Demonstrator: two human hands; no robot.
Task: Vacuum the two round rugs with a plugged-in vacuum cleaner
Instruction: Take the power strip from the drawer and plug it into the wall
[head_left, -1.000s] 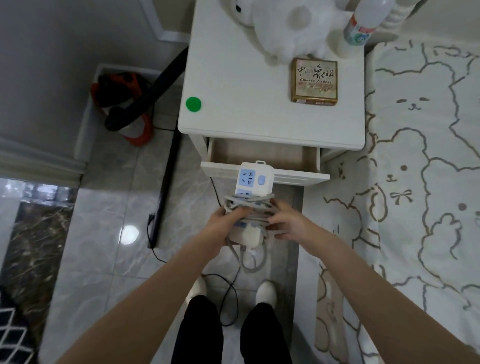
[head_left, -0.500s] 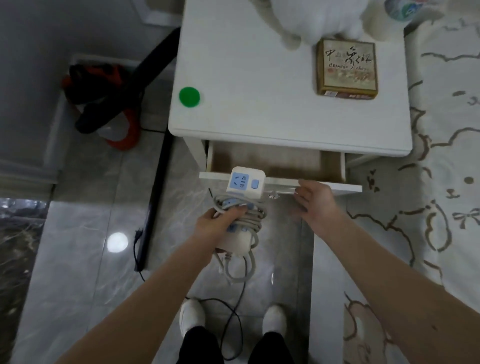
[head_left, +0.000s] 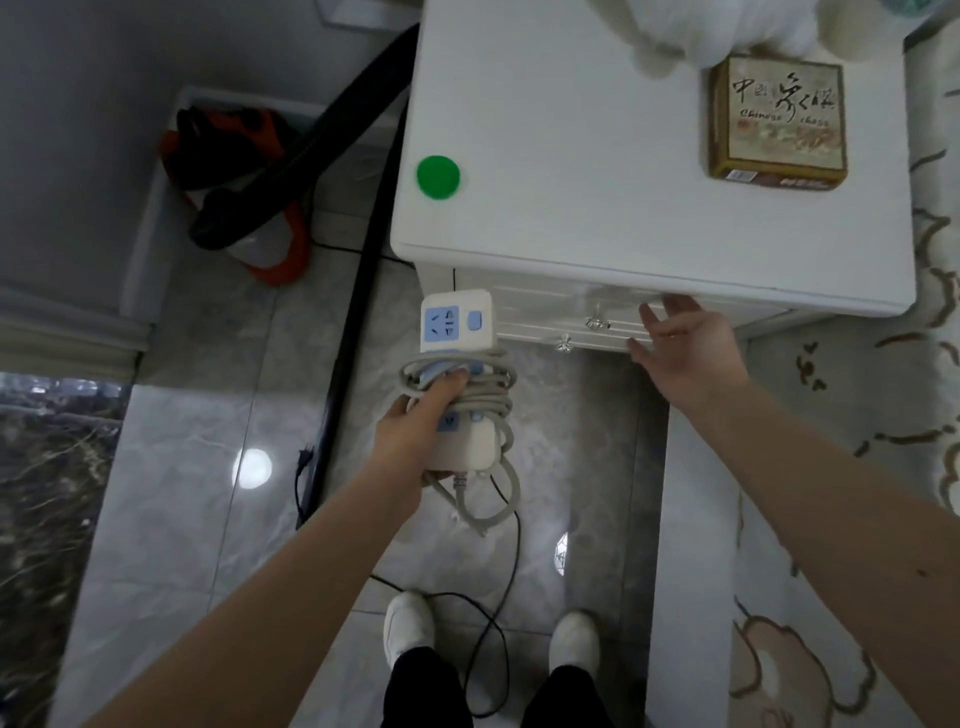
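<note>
A white nightstand (head_left: 597, 156) stands beside a patterned bed. Its drawer (head_left: 566, 325), open a moment ago, is now pushed shut, so the person has what they need to plug in. The orange-and-black vacuum cleaner (head_left: 234, 182) sits left of the nightstand, its black tube leaning against the nightstand's corner. The right hand (head_left: 680, 353) rests open, fingers straight, against the drawer front. The left hand (head_left: 415, 436) grips a white power strip (head_left: 457, 374), its grey cord wound round it, just below the drawer.
</note>
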